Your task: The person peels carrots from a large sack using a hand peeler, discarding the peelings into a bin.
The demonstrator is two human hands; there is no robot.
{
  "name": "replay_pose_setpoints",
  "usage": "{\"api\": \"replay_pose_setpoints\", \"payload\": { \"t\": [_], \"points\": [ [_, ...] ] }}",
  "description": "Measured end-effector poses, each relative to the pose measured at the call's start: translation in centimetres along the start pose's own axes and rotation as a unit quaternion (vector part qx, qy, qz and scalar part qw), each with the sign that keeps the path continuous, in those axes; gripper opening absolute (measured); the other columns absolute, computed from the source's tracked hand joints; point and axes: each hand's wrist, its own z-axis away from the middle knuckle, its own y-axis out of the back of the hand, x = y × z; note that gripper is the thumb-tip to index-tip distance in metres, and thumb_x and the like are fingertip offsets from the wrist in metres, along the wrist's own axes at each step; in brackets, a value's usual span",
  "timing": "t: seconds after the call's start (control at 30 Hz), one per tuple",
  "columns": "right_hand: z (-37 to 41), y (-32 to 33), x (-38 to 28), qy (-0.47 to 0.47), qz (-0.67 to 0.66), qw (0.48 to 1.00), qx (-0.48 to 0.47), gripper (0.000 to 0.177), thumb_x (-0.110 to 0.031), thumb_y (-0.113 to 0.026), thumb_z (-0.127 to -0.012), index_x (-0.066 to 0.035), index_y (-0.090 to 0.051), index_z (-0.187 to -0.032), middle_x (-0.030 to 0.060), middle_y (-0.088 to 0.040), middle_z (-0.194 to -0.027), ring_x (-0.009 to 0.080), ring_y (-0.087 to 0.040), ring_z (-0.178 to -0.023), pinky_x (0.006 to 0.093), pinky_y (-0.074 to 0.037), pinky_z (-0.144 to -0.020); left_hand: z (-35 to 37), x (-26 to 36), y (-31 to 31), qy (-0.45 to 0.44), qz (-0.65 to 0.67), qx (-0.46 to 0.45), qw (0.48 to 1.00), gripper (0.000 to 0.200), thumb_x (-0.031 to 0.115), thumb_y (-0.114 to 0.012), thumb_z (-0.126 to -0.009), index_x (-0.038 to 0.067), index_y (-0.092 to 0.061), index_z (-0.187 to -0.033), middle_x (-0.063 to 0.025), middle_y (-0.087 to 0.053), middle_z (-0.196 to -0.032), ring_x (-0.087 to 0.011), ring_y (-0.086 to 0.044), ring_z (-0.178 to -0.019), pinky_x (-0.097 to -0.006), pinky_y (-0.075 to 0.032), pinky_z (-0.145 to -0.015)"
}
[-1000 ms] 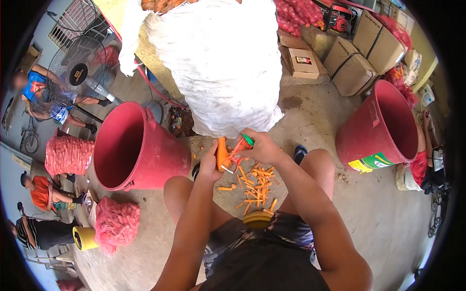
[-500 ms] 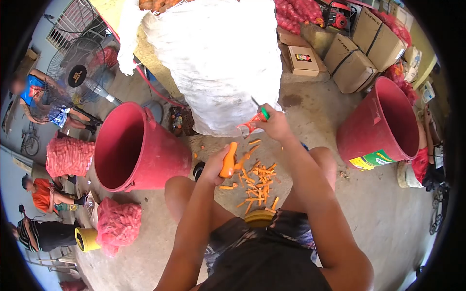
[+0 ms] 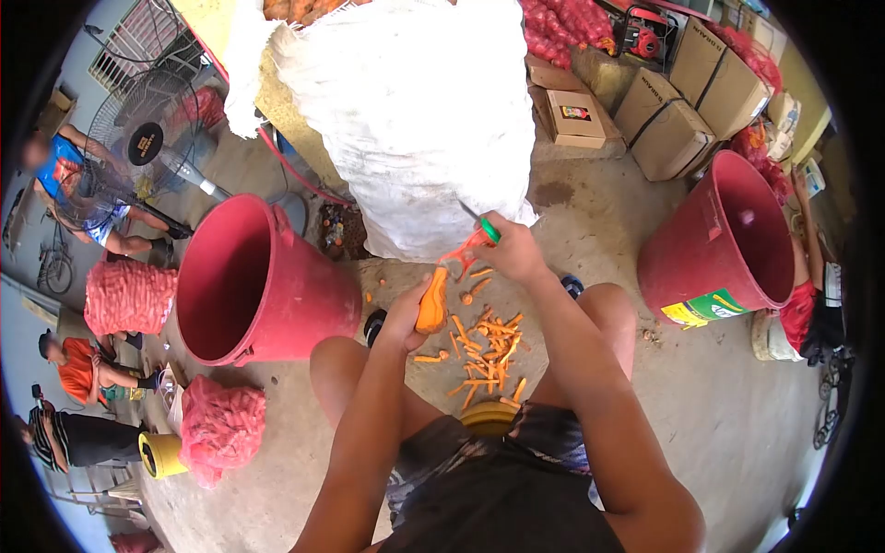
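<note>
My left hand [image 3: 403, 318] grips an orange carrot [image 3: 430, 301], held nearly upright above the floor between my knees. My right hand [image 3: 512, 249] holds a peeler [image 3: 468, 241] with an orange frame and a green handle; its blade sits at the carrot's top end. A strip of peel [image 3: 477, 289] is in the air below the peeler. Several orange peelings [image 3: 486, 355] lie in a heap on the concrete floor under my hands.
A big white sack [image 3: 406, 120] stands just ahead. One red bucket [image 3: 263, 286] lies tilted on my left, another red bucket [image 3: 719, 240] stands at the right. Red mesh bags of carrots [image 3: 221, 426], cardboard boxes [image 3: 668, 124], a floor fan [image 3: 147, 120] and other seated people [image 3: 78, 369] surround me.
The peeler swept from low on the carrot up and away past its tip, and has now come back down onto the carrot's top. Another strip of peel has come off.
</note>
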Motion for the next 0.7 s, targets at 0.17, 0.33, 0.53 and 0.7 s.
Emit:
{"api": "replay_pose_setpoints", "payload": {
  "t": [0.17, 0.33, 0.53, 0.7],
  "points": [
    [1.6, 1.2, -4.0, -0.069, 0.029, 0.992, -0.1, 0.058, -0.033, -0.094, -0.075, -0.013, -0.066, -0.121, 0.0155, -0.074, -0.096, 0.0325, -0.071, -0.089, 0.0426, -0.056, -0.083, 0.0, 0.3, 0.8, -0.014, 0.028, -0.023, 0.999, 0.041, 0.047, -0.053, -0.11, 0.012, -0.064, -0.127, -0.0043, -0.067, -0.09, -0.0192, -0.065, -0.072, -0.0341, -0.053, -0.06],
    [1.8, -2.0, 0.3, 0.062, 0.008, 0.991, -0.117, 0.059, -0.034, -0.093, -0.075, -0.014, -0.066, -0.123, 0.0135, -0.076, -0.098, 0.0307, -0.073, -0.091, 0.0405, -0.057, -0.083, 0.4, -0.2, -0.8, -0.013, 0.024, 0.004, 1.0, 0.042, 0.047, -0.051, -0.11, 0.012, -0.063, -0.131, -0.0033, -0.067, -0.093, -0.0175, -0.064, -0.074, -0.034, -0.054, -0.063],
    [1.5, 1.3, -3.4, -0.078, -0.007, 0.993, -0.085, 0.059, -0.034, -0.094, -0.073, -0.01, -0.067, -0.12, 0.0176, -0.073, -0.096, 0.0329, -0.071, -0.077, 0.0416, -0.057, -0.073, 0.5, 0.4, 0.2, -0.013, 0.026, -0.059, 0.998, 0.043, 0.047, -0.051, -0.11, 0.011, -0.063, -0.131, -0.0042, -0.066, -0.092, -0.0189, -0.063, -0.073, -0.0344, -0.054, -0.062],
    [1.6, -1.5, 0.2, 0.066, -0.064, 0.99, -0.102, 0.052, -0.027, -0.095, -0.073, -0.008, -0.068, -0.114, 0.0137, -0.073, -0.092, 0.0289, -0.071, -0.088, 0.0401, -0.057, -0.082, 0.3, 0.0, 0.9, 0.03, 0.034, -0.044, 0.998, 0.05, 0.05, -0.05, -0.11, 0.011, -0.063, -0.137, -0.0037, -0.063, -0.09, -0.0191, -0.062, -0.073, -0.0338, -0.053, -0.065]
  ]
}}
